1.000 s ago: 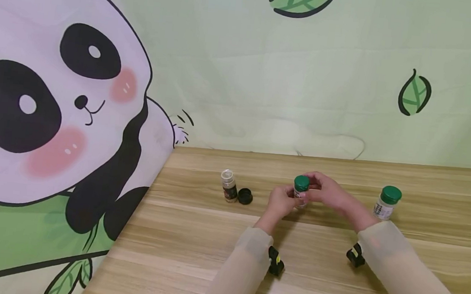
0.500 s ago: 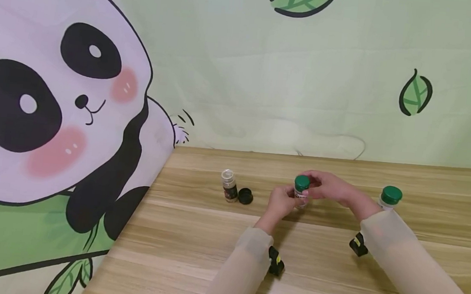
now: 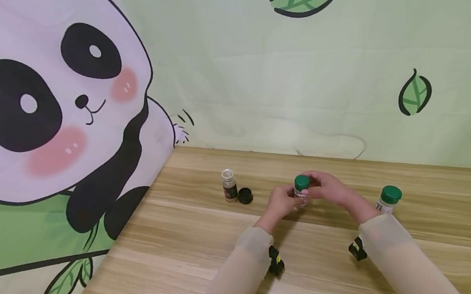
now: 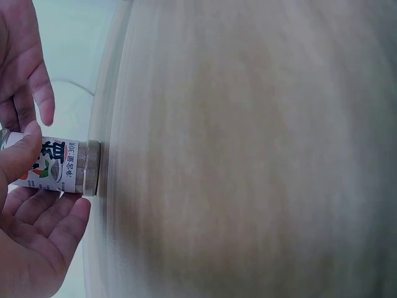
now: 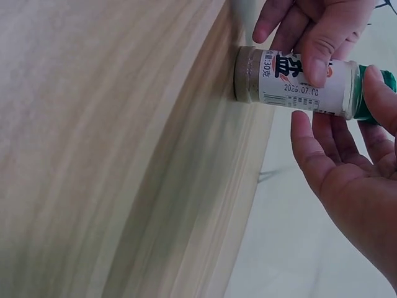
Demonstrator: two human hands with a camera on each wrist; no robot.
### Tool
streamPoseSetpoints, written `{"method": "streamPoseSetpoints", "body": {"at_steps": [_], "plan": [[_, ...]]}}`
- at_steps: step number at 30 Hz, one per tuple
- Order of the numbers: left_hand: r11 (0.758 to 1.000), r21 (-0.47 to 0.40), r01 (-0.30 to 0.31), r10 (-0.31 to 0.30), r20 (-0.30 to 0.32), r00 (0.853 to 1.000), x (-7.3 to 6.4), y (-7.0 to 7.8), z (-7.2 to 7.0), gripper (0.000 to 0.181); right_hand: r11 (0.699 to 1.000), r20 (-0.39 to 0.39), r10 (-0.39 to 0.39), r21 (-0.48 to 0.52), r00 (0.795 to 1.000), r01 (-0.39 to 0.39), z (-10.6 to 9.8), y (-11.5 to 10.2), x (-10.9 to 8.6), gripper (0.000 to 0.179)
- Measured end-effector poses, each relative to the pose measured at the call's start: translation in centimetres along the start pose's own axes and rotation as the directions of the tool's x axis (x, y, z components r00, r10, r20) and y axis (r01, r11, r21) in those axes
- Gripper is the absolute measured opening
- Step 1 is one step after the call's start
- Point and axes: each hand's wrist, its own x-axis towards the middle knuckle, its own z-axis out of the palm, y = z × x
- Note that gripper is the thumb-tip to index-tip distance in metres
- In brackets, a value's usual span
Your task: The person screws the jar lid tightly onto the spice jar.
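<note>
A small seasoning jar (image 3: 299,195) with a white label and a green cap (image 3: 301,182) stands upright on the wooden table. My left hand (image 3: 280,202) grips its body, thumb across the label in the left wrist view, where tan contents show at the jar's base (image 4: 92,167). From the far right side, my right hand (image 3: 328,188) pinches the green cap, with the thumb (image 5: 379,93) on its near side in the right wrist view. The cap sits on the jar.
To the left stands an uncapped clear seasoning bottle (image 3: 229,185) with a dark label, a black cap (image 3: 245,196) beside it. Another green-capped jar (image 3: 389,198) stands right, partly behind the right sleeve. A panda-print cloth (image 3: 242,72) hangs behind the table (image 3: 192,237).
My right hand and wrist have turned slightly at the cap, the forearm rising and then dipping back a little. My left hand and the jar have stayed in place.
</note>
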Motion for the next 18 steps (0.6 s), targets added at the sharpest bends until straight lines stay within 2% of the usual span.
{"method": "streamPoseSetpoints", "body": {"at_steps": [5,18], "plan": [[1.000,0.008,-0.003,0.003,-0.003,1.000,0.01,-0.01,0.04,0.029,1.000,-0.031,-0.020,-0.017,0.999,0.019,0.19,0.11,-0.09,0.048],[1.000,0.000,-0.001,0.001,-0.007,1.000,0.13,-0.26,0.09,0.028,1.000,-0.096,0.001,-0.022,0.995,-0.003,0.76,0.34,-0.01,0.047]]}}
